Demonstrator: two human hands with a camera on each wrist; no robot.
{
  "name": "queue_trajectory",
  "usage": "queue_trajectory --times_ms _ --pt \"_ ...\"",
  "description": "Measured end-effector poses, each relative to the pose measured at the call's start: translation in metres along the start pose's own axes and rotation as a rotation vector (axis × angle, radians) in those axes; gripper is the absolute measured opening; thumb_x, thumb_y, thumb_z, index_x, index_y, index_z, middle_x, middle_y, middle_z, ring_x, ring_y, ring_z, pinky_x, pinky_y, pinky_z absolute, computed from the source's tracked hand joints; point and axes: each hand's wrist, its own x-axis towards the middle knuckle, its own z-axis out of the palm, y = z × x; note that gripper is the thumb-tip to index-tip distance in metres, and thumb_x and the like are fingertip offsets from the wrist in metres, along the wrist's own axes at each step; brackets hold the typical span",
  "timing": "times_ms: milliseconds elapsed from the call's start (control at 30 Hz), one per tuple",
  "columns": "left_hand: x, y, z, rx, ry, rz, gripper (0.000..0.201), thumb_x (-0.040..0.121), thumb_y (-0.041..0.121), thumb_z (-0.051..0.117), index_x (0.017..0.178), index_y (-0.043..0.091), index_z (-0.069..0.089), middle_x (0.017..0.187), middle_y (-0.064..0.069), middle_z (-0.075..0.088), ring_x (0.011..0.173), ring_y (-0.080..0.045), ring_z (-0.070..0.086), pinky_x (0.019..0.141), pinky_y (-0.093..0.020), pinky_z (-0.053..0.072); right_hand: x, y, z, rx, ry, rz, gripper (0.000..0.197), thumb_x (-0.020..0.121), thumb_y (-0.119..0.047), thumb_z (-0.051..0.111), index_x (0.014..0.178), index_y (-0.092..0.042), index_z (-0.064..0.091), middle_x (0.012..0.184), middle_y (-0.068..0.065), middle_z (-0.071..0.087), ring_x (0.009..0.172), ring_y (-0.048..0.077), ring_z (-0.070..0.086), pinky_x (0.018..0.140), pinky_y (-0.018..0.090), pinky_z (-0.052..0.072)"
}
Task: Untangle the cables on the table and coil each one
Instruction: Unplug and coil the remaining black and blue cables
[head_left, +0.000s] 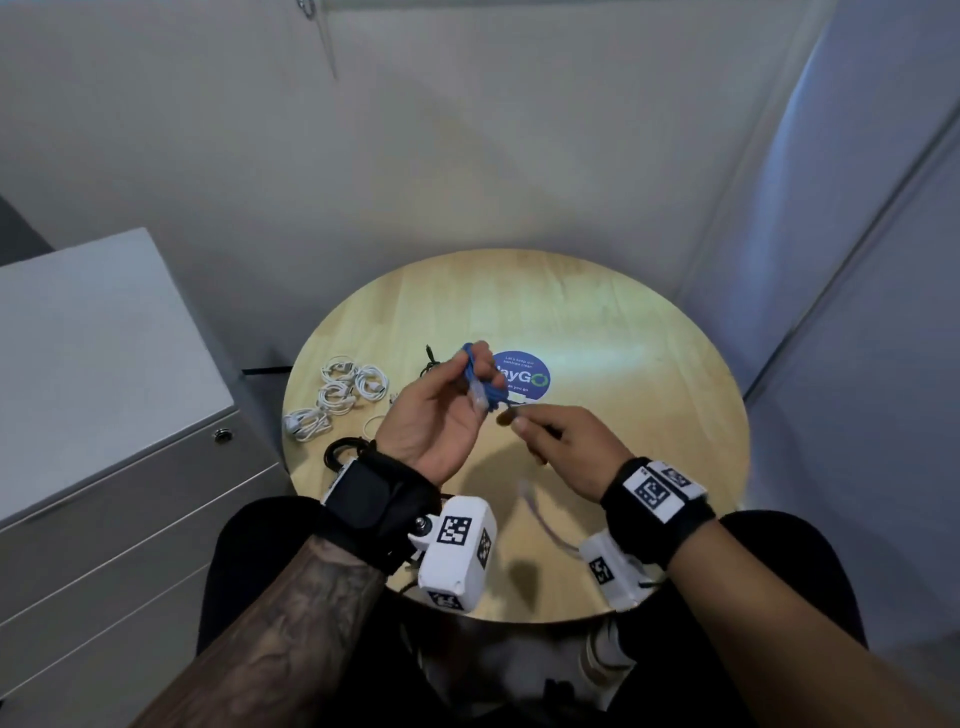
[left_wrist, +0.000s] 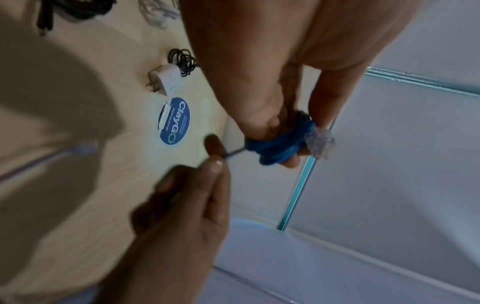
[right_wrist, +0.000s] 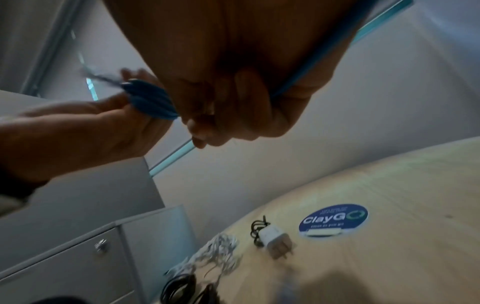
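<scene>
I am in the middle of coiling the blue cable (head_left: 475, 376). My left hand (head_left: 436, 421) is up over the middle of the round table (head_left: 623, 332), and its fingers are curled around the blue bundle, which has a clear plug (head_left: 477, 401) hanging from it. My right hand (head_left: 566, 441) is just beside it, at about 4 o'clock from the bundle. Its thumb and first finger pinch a thin dark piece (left_wrist: 233, 153) that runs into the blue loops. I think it is a tie or the thin end of the cable, but I cannot tell which.

My guess is that the next move is to wrap that thin piece around the loops and pull it snug. The left hand must squeeze the loops so they do not spring open.

Now I count. One blue cable is in my hands. At 9 o'clock on the table are about four white coils (head_left: 337, 397), done and lying close together. One black coil (head_left: 343, 452) sits at 8 o'clock near the edge. One small black cable (right_wrist: 257, 230) lies touching one white charger plug (right_wrist: 275, 240), near the one blue sticker (right_wrist: 333, 220). One pale cable (head_left: 540, 514) lies loose at 6 o'clock and does not look coiled yet.
</scene>
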Motion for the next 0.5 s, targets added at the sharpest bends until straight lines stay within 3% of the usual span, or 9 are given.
queue_trajectory --times_ms 100,200,267,367,433,500 --pt "0.013 -0.007 -0.01 0.186 0.148 0.149 0.024 0.104 0.009 0.035 0.091 0.004 0.055 0.081 -0.002 0.06 0.078 -0.016 0.057 0.075 -0.021 0.053 -0.01 0.003 0.015 -0.061 -0.119 0.011 0.021 0.1 -0.033 0.053 0.102 -0.025 0.072 0.072 -0.011 0.063 0.064 0.003 0.054 0.069 0.028 0.047" --pt "0.021 -0.01 -0.027 0.364 0.298 0.254 0.018 0.101 0.007 0.044 0.094 0.003 0.059 0.077 -0.003 0.064 0.071 -0.014 0.059 0.069 -0.022 0.049 -0.019 -0.001 0.014 -0.22 -0.169 -0.041 0.028 0.098 -0.041 0.05 0.089 -0.018 0.064 0.066 -0.001 0.054 0.063 0.015 0.048 0.07 0.042 0.048" --pt "0.019 -0.013 -0.035 0.576 0.357 0.308 0.013 0.098 0.005 0.052 0.095 0.002 0.064 0.078 -0.006 0.065 0.072 -0.015 0.06 0.068 -0.023 0.05 -0.022 -0.005 0.004 -0.236 -0.133 -0.067 0.026 0.097 -0.04 0.05 0.085 -0.02 0.06 0.064 -0.002 0.051 0.061 0.016 0.048 0.067 0.042 0.047" --pt "0.012 -0.025 -0.037 0.958 0.247 0.293 0.01 0.094 -0.002 0.057 0.094 -0.004 0.067 0.078 -0.006 0.068 0.07 -0.01 0.063 0.072 -0.022 0.053 -0.022 -0.02 -0.013 -0.307 -0.098 -0.123 0.017 0.095 -0.035 0.054 0.088 -0.024 0.065 0.061 -0.01 0.052 0.059 0.007 0.048 0.061 0.035 0.042" --pt "0.009 -0.033 -0.035 1.112 0.091 0.192 0.012 0.094 -0.004 0.055 0.093 0.0 0.067 0.075 -0.002 0.067 0.066 -0.005 0.062 0.069 -0.02 0.05 -0.019 -0.027 -0.026 -0.38 -0.027 -0.177 0.017 0.092 -0.034 0.054 0.091 -0.026 0.068 0.062 -0.014 0.054 0.059 0.005 0.047 0.06 0.033 0.041" --pt "0.004 -0.034 -0.029 1.146 -0.004 0.063 0.02 0.099 0.002 0.05 0.087 0.006 0.065 0.072 -0.001 0.065 0.063 -0.007 0.061 0.064 -0.022 0.048 -0.014 -0.029 -0.037 -0.426 0.051 -0.215 0.015 0.091 -0.034 0.056 0.092 -0.028 0.07 0.072 -0.011 0.061 0.064 0.006 0.049 0.062 0.032 0.044"
